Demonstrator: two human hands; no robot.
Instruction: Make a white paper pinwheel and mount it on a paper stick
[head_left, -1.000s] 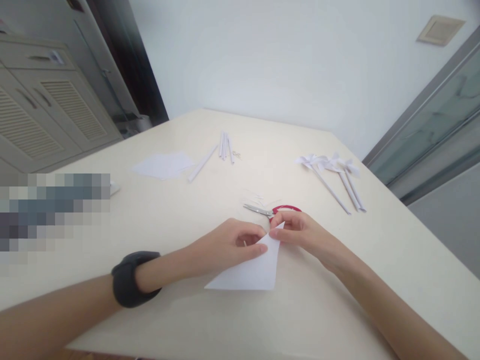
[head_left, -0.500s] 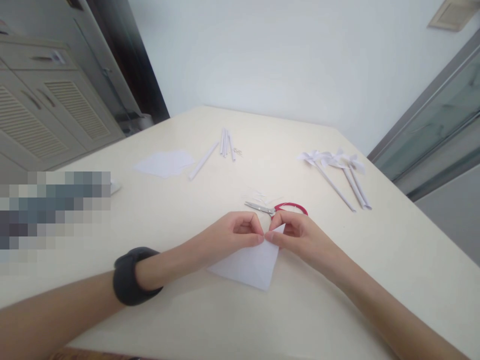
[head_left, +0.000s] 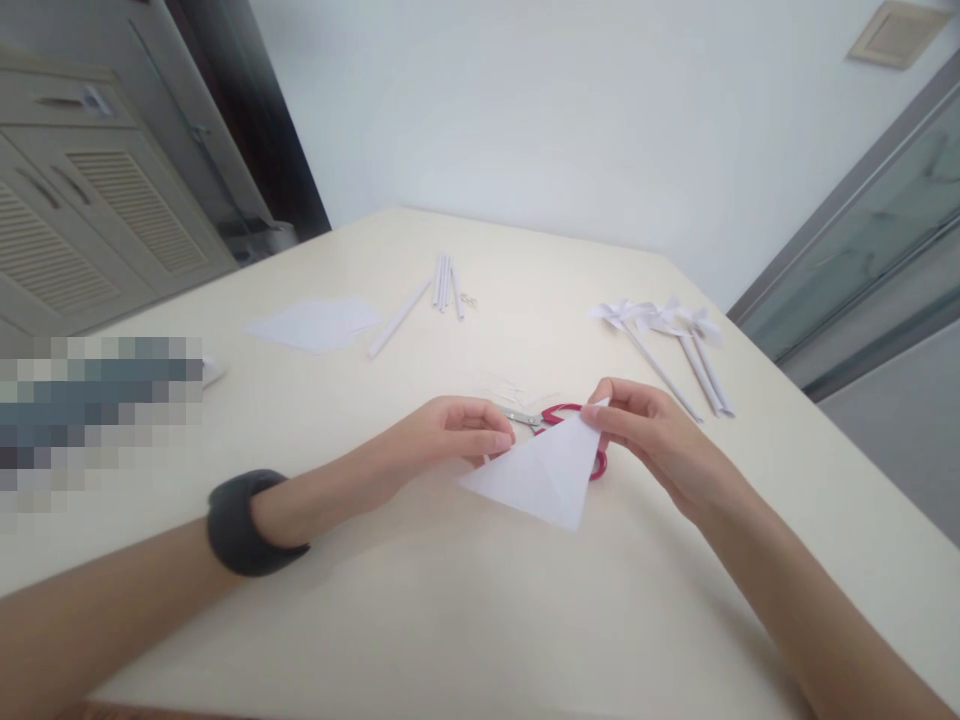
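A white sheet of paper (head_left: 540, 475), showing as a triangle, is raised a little above the table. My right hand (head_left: 637, 425) pinches its upper right corner between thumb and fingers. My left hand (head_left: 465, 430) is closed at the paper's upper left edge, thumb against fingers, gripping that edge. Just beyond the paper lie scissors with red handles (head_left: 559, 412); the sheet hides part of them. Small thin white scraps (head_left: 514, 388) lie near the blades.
Several paper pinwheels on rolled sticks (head_left: 705, 370) lie at the right. Further back are several rolled paper tubes (head_left: 442, 282), with small clips or wires (head_left: 469, 299) beside them and a longer tube (head_left: 400, 318). Flat white sheets (head_left: 311, 325) lie at the left of the table.
My right hand has moved right and away from my left, taking the paper's corner with it. The paper has risen and shifted right, and now covers part of the scissors.
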